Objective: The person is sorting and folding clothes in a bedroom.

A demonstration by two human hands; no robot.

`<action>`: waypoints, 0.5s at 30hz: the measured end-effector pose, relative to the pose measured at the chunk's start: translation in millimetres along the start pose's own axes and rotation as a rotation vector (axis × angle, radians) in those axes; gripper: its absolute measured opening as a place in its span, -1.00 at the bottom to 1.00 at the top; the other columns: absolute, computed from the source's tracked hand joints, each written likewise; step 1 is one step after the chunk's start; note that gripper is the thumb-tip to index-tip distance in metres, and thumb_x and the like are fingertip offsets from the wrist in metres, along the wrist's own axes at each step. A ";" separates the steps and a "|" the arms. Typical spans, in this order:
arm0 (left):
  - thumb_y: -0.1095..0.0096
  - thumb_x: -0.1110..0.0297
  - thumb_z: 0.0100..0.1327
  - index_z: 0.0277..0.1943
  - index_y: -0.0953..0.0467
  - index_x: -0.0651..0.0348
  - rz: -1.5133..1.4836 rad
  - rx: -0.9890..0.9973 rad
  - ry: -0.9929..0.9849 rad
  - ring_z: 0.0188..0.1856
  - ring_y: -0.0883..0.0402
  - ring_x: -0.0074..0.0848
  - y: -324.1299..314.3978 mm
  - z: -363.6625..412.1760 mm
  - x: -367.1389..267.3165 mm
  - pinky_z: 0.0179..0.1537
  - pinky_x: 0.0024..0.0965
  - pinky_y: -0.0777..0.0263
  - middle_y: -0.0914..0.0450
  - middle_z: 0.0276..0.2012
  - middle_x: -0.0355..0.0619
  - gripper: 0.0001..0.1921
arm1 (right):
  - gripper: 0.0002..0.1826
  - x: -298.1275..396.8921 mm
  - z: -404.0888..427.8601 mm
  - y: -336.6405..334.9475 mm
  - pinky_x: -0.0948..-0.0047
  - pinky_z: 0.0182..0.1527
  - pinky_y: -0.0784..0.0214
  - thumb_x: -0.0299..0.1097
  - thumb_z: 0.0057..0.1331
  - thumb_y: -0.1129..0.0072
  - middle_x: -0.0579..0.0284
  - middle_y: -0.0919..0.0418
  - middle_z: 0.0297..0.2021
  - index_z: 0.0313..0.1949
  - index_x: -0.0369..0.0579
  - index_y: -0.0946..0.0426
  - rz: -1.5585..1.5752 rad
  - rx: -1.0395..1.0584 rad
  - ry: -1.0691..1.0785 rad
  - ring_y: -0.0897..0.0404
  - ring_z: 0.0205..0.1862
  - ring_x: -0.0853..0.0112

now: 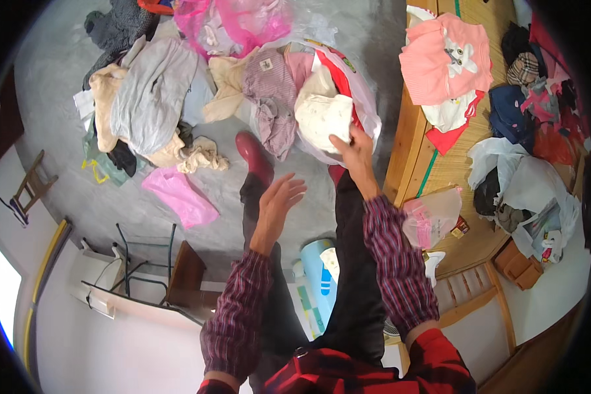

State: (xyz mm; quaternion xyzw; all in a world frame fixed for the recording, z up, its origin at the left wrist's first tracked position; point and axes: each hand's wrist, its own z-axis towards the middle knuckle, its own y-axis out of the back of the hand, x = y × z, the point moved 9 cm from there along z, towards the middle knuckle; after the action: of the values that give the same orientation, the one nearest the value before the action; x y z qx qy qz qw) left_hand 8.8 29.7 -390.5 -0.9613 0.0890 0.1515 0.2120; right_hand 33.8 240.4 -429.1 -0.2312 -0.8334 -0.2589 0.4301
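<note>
My right hand (358,153) pinches the lower edge of a folded cream-white garment (325,115) with a faint print. That garment lies at the mouth of a large white plastic bag (372,111) filled with clothes. Above my boots, my left hand (278,204) hovers with its fingers extended and nothing in it. Left of the cream garment, a mauve striped garment (271,81) hangs over the bag's side onto the floor. Beside it lies a cream cloth (224,88), and a red cloth (342,79) shows inside the bag.
Clothes, including a grey garment (155,93), are heaped on the concrete floor (59,98). A pink plastic bag (182,194) lies nearby. At right, a wooden bed platform (394,170) bears a folded pink knit top (431,64) and stuffed bags. My red boot (256,157) stands beside the white bag.
</note>
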 end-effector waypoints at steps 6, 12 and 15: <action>0.39 -0.17 0.25 0.25 0.02 0.19 -0.755 0.350 0.042 0.14 -0.25 -0.22 -58.9 17.0 -27.3 0.13 -0.19 -0.18 -0.18 0.16 0.05 -0.32 | -0.89 131.0 -113.0 -37.0 0.15 -0.10 -0.30 -0.56 -0.12 -0.10 0.00 -0.42 -0.27 -0.53 -0.21 -0.38 -0.505 0.277 0.774 -0.42 -0.18 0.02; 0.18 0.23 0.25 0.18 -0.09 0.31 -0.633 0.220 0.003 0.04 -0.38 -0.32 -13.6 12.1 -14.8 0.06 -0.33 -0.30 -0.31 0.07 0.02 -0.51 | -0.77 148.4 -128.5 -41.6 0.25 -0.11 -0.34 -0.52 -0.12 -0.23 0.01 -0.39 -0.22 -0.44 -0.23 -0.40 -0.285 0.409 0.577 -0.41 -0.15 0.13; 0.10 0.38 0.18 0.14 -0.16 0.35 -0.651 0.247 0.088 -0.01 -0.42 -0.35 -12.9 3.2 -9.3 0.03 -0.37 -0.33 -0.38 0.01 0.02 -0.55 | -0.74 152.2 -105.2 -32.5 0.39 -0.25 -0.39 -0.52 -0.10 -0.24 0.05 -0.39 -0.24 -0.37 -0.22 -0.40 -0.078 0.263 0.253 -0.44 -0.22 0.26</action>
State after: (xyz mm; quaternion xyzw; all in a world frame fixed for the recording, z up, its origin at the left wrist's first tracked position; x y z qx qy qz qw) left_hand 2.3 43.6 -385.4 -0.9119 -0.1956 0.0224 0.3600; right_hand -2.7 174.1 -257.2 -0.1059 -0.8079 -0.1912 0.5474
